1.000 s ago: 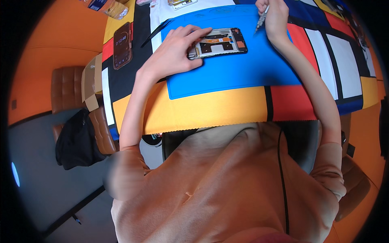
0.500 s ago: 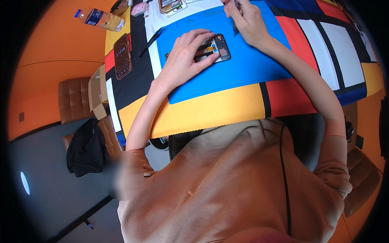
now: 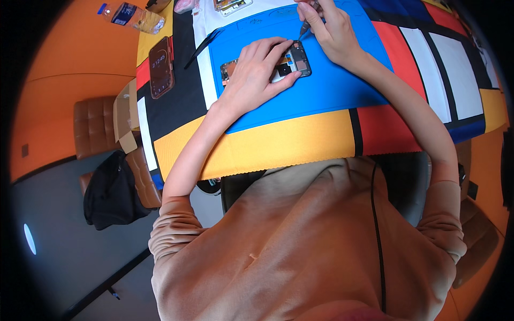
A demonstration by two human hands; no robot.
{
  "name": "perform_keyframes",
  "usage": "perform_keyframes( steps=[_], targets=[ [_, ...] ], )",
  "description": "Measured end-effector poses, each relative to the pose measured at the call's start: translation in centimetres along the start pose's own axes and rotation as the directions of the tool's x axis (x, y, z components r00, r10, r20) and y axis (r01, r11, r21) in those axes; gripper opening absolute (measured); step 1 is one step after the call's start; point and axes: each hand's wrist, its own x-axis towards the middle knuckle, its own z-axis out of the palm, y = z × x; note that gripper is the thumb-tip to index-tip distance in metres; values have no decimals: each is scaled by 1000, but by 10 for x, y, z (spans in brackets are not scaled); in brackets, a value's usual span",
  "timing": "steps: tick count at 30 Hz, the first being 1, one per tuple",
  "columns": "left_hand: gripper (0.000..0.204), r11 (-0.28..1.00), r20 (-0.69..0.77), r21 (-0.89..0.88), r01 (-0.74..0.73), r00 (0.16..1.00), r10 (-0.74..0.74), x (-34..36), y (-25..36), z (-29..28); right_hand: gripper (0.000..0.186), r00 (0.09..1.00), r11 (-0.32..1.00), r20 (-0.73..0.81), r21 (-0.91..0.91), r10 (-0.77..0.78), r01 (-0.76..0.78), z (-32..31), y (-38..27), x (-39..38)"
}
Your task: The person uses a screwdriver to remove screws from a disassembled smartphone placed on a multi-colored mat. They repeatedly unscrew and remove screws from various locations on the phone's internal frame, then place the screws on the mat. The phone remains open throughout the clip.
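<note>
An opened smartphone [image 3: 303, 60], its inner parts bare, lies on the blue work mat [image 3: 332, 85]. My left hand [image 3: 259, 69] lies across it, thumb at its near edge and fingers at its far edge, gripping it flat and covering its middle. In my right hand [image 3: 332, 32] is a slim dark screwdriver [image 3: 304, 29], held upright in a pinch. Its tip is at the phone's far right corner; whether it sits in a screw is too small to tell. The top of the picture cuts off the upper fingers of that hand.
Black tweezers [image 3: 202, 47] lie at the mat's left edge. Farther left are a phone in a reddish case [image 3: 161, 68] and a water bottle [image 3: 134, 18]. Another opened phone [image 3: 235, 6] lies beyond the mat. Small dark bits [image 3: 256, 21] dot the mat's far side.
The screwdriver tip has come over to the phone's far right corner. The phone appears slightly turned and farther right under my left hand, and more of its left end shows.
</note>
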Motion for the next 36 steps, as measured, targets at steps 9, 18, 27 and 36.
perform_keyframes(
  steps=[9,18,27,36],
  targets=[
    [59,1000,-21,-6,3,1000,-3,2,3,-1,17,999,999,-14,-28,-38,37,-1,-1,-1],
    [59,1000,-20,2,-12,1000,12,1,0,0,19,992,984,37,-130,-119,123,0,-1,1],
    [60,1000,-24,9,-14,1000,14,1,-1,2,18,932,907,253,-266,-260,326,-8,-8,12],
    [61,1000,-21,15,-1,1000,1,0,-1,3,21,934,916,269,-258,-236,306,-8,-13,16]
  ],
)
